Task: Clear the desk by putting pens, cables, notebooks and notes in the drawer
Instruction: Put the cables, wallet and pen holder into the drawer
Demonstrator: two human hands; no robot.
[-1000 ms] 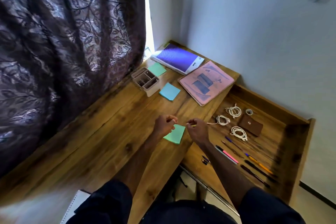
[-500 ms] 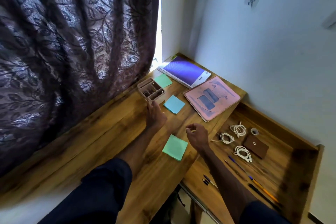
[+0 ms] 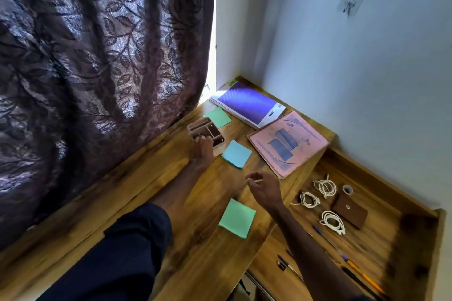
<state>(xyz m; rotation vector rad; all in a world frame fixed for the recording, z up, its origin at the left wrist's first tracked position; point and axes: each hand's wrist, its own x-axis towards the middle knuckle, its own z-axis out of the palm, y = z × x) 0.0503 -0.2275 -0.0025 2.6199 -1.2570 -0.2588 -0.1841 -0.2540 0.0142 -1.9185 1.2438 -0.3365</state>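
So since half a sec ago the left hand (image 3: 201,151) has slid up to put its fingertips on the little organiser (image 3: 208,127) (can't tell if it's gripping), the right hand (image 3: 265,188) hovers loosely curled and empty, and the green note (image 3: 237,218) hasn't budged on the tabletop (image 3: 208,252) beside the open drawer (image 3: 391,203).

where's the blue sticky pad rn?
Head view, centre of frame: the blue sticky pad lies on the desk, between the organizer on its left and the pink notebook on its right.
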